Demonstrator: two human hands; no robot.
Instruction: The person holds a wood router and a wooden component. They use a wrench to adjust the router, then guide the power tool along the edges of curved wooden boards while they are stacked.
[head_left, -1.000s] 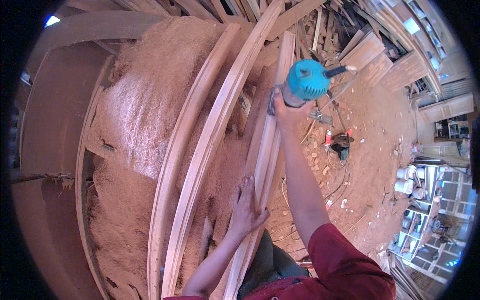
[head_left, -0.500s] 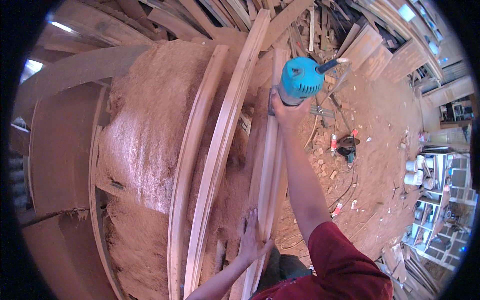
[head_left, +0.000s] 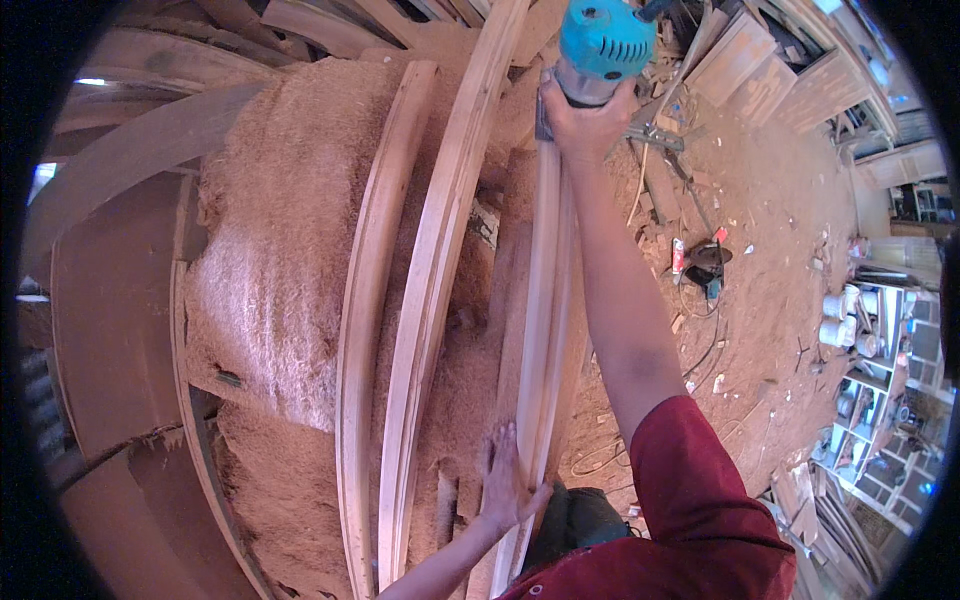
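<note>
Around the silver lower body of a teal electric router [head_left: 606,42], my right hand [head_left: 590,125] is closed, far up the view. The tool stands on a long, pale wooden strip [head_left: 540,340] with a shaped edge. Its base covers the spot where the bit meets the wood. Nearer to me, my left hand [head_left: 510,492] lies on the same strip, fingers stretched along its left side and thumb reaching across the top. To the left run a grooved wooden strip [head_left: 425,260] and a plainer curved strip [head_left: 370,290].
A big mound of reddish sawdust [head_left: 270,260] fills the left side. Boards [head_left: 740,55] lean at the back right. On the dusty floor lie a dark power tool [head_left: 710,262], cords and offcuts. A white shelf [head_left: 868,400] with containers stands at far right.
My right hand has moved the router farther away along the strip, its arm stretching out more. My left hand stays at about the same place on the wood. The view has shifted slightly.
</note>
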